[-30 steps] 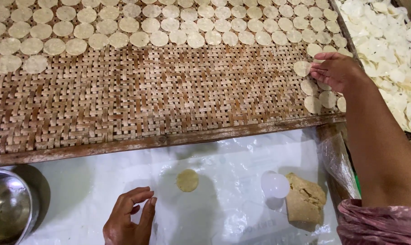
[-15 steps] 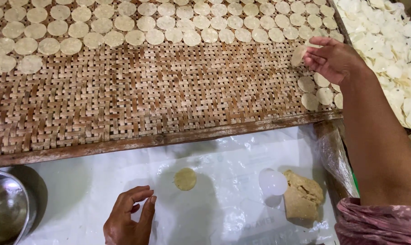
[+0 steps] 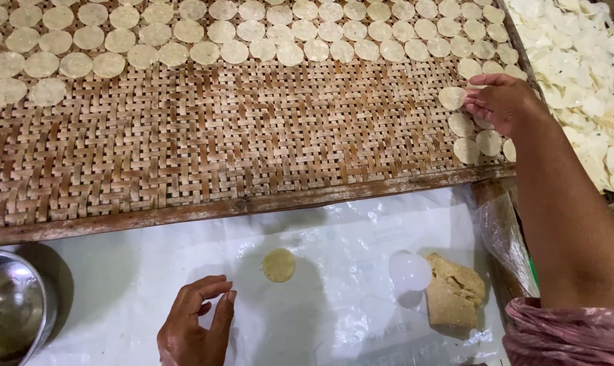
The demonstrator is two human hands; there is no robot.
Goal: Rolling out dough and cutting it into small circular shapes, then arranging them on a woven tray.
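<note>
- Setting a thin pale round dough disc [image 3: 452, 97] on the brown woven bamboo tray [image 3: 253, 135], the right hand [image 3: 503, 102] has its grip narrow, fingertips touching the disc's edge.
- The left hand [image 3: 198, 325] rests on the white plastic-covered bench [image 3: 334, 325], grip loosely open and empty.
- A flattened yellowish dough round [image 3: 279, 265] lies just beside the left hand.
- A tan dough lump [image 3: 456, 298] sits near the bench's right edge.

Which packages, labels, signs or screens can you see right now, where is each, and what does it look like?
Plastic sheet: spread flat on the work surface below the woven tray; clear, whitish, crinkled, with faint grey print near its lower edge.
Plastic bag: at the sheet's right edge, by the dough block; clear, crumpled, unprinted as far as visible.
No signs or screens in view.
</note>
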